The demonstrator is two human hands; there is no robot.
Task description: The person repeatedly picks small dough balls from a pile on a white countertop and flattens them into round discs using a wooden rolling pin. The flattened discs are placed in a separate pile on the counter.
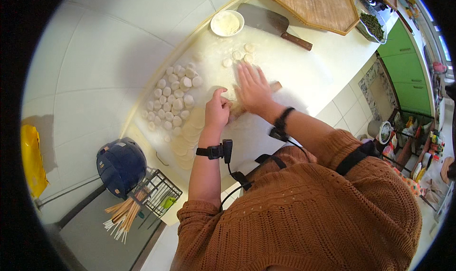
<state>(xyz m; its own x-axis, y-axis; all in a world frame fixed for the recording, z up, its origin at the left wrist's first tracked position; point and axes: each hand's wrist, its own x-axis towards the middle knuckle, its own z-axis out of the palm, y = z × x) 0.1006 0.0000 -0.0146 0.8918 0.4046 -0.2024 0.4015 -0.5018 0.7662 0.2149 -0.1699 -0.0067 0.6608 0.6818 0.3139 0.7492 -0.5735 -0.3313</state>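
On the floured white worktop (304,74), my right hand (254,88) lies flat with its fingers stretched out, its palm over a wooden rolling pin (276,86). Most of the pin is hidden under the hand; one end sticks out on the right. My left hand (217,110) is curled at the pin's other side, thumb and fingers closed at the edge of a dough wrapper that is mostly hidden. Below it, flat round dough wrappers (183,145) overlap in a pile. Several small dough pieces (171,98) lie left of my hands, and a few flattened ones (237,56) beyond my right hand.
A white bowl of flour (226,23) and a cleaver (280,28) lie at the back. Further right are a woven tray (316,7) and a clear container of chopped greens (373,26). A chopstick rack (161,192) and dark blue appliance (121,166) stand at the left.
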